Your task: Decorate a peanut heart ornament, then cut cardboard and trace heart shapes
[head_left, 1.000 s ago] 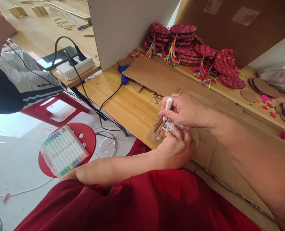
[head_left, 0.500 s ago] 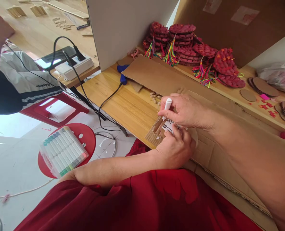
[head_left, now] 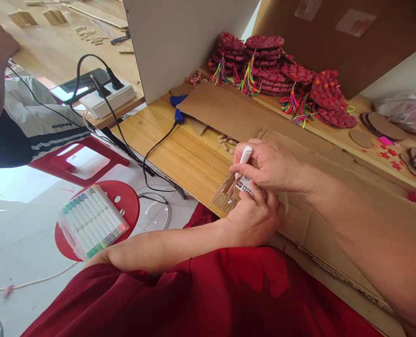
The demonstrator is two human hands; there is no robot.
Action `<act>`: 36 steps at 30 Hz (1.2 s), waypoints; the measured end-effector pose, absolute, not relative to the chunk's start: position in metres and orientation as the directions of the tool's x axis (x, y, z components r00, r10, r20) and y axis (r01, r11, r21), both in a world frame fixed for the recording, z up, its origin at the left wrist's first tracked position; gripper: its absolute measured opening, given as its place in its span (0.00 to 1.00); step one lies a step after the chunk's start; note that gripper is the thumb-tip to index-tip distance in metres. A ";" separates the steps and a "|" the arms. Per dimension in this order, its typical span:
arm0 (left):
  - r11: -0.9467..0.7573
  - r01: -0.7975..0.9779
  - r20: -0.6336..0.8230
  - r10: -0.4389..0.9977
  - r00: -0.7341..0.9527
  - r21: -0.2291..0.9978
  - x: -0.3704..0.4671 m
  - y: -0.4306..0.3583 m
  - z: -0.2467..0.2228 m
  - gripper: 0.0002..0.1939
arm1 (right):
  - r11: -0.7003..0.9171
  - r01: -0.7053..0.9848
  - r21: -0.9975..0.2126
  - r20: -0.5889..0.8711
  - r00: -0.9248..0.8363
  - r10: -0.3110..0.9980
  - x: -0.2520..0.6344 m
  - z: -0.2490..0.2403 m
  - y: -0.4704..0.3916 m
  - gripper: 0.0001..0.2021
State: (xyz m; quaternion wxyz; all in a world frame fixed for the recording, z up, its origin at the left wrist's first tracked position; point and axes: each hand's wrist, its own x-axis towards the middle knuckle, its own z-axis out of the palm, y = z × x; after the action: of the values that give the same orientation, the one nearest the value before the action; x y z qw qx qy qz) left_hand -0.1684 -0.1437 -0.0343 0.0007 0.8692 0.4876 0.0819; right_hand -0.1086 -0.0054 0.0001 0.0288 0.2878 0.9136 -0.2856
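A white marker [head_left: 244, 161] is pinched in my right hand [head_left: 264, 161], its lower end at the edge of a white printed label [head_left: 243, 184]. Just in front, my left hand [head_left: 257, 215] presses its fingers on the label, which lies over a brown piece on cardboard. Part of the label is hidden under my fingers. Torn corrugated cardboard [head_left: 222, 202] shows at the left of the label. Both hands are close together.
A blue tool [head_left: 179, 116] with a black cord lies by a cardboard sheet [head_left: 225, 105]. Red tasselled discs [head_left: 271, 79] stand stacked behind. At left are a power strip [head_left: 107, 99], a marker box [head_left: 93, 220] on a red stool [head_left: 132, 201], and another person's arm.
My right hand tilts the marker a little more, and its lower end has shifted slightly left and down along the label's edge. My left hand stays in place.
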 end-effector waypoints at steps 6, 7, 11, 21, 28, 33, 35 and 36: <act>-0.527 0.845 0.166 0.845 0.509 0.094 -0.169 -0.145 -0.036 0.17 | 0.659 0.542 -0.522 -0.251 -0.836 0.488 -0.109 0.000 -0.011 0.11; -0.526 0.846 0.167 0.845 0.509 0.083 -0.169 -0.145 -0.036 0.17 | 0.654 0.552 -0.518 -0.249 -0.828 0.502 -0.108 -0.001 -0.009 0.11; -0.519 0.853 0.148 0.849 0.508 0.051 -0.168 -0.145 -0.035 0.22 | 0.622 0.589 -0.517 -0.228 -0.795 0.563 -0.101 -0.001 0.002 0.11; -0.516 0.854 0.166 0.850 0.500 0.064 -0.167 -0.144 -0.036 0.20 | 0.590 0.572 -0.570 -0.184 -0.789 0.586 -0.099 -0.002 -0.004 0.10; -0.508 0.861 0.186 0.850 0.494 0.035 -0.166 -0.146 -0.038 0.23 | 0.581 0.652 -0.487 -0.221 -0.735 0.640 -0.091 0.003 0.006 0.11; -0.507 0.862 0.134 0.856 0.500 0.022 -0.167 -0.144 -0.035 0.24 | 0.553 0.610 -0.568 -0.204 -0.755 0.623 -0.093 0.002 0.000 0.11; -0.508 0.861 0.111 0.857 0.503 0.023 -0.167 -0.143 -0.035 0.24 | 0.544 0.596 -0.590 -0.194 -0.759 0.621 -0.093 0.000 -0.001 0.11; -0.509 0.861 0.103 0.858 0.504 0.025 -0.167 -0.143 -0.036 0.24 | 0.540 0.600 -0.590 -0.196 -0.755 0.626 -0.092 -0.001 -0.001 0.11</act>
State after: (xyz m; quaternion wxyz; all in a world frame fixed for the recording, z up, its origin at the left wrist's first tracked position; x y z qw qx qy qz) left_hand -0.1669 -0.1434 -0.0358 -0.0145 0.8670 0.4954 0.0510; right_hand -0.0923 -0.0013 -0.0014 -0.0193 0.3493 0.8773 -0.3286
